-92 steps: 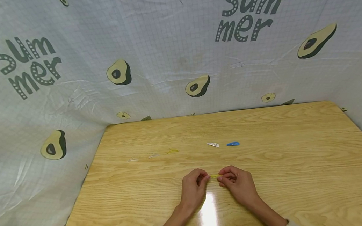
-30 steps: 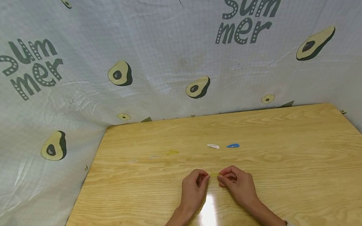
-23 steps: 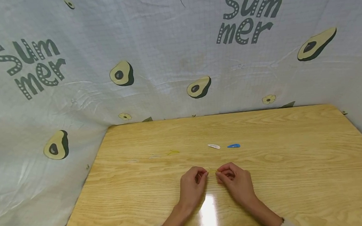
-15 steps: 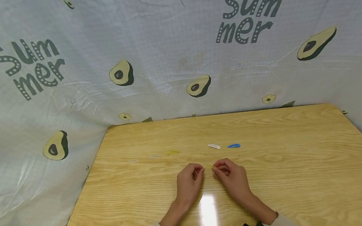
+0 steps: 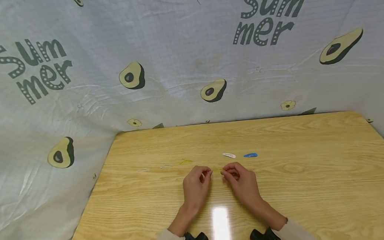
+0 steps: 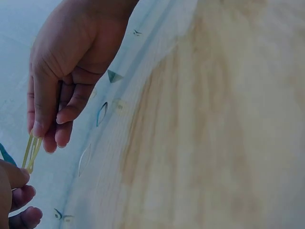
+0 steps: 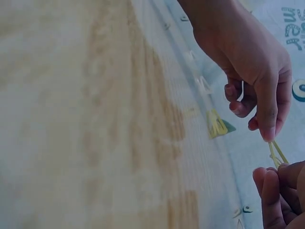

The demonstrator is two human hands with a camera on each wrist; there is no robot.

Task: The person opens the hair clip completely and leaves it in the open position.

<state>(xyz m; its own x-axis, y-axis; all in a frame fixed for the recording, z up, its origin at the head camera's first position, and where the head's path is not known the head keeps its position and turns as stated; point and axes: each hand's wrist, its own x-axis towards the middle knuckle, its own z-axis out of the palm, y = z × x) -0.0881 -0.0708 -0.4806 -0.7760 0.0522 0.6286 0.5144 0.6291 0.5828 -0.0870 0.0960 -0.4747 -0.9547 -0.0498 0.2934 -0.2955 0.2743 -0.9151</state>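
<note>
**Yellow clip pinched from both ends, just off the desk**

I take the white hair clip on the desk as my landmark. My two hands sit just nearer to me than that clip, close together. Between them is a small yellow hair clip, held at both ends. My left hand pinches one end with thumb and forefinger, the other fingers curled under. My right hand pinches the opposite end the same way. So each grip is closed on the yellow clip, and neither hand carries anything else.

In the left wrist view the clip shows as thin yellow legs running from my left fingertips to the right ones. They seem slightly spread, which I judge is why I hold it from both ends: one hand steadies while the other can flex or snap it. Fingertip holds suit a piece this thin and springy. The clip looks lifted a little above the wood, though I cannot tell for sure.

A blue hair clip lies just right of the white one, apart from it. To the left of the white clip lies another yellow clip, then two pale clips further left, all flat and separate. They lie in a loose row, I suppose so that each stays easy to pick out. Patterned cloth hangs behind the desk.
</note>
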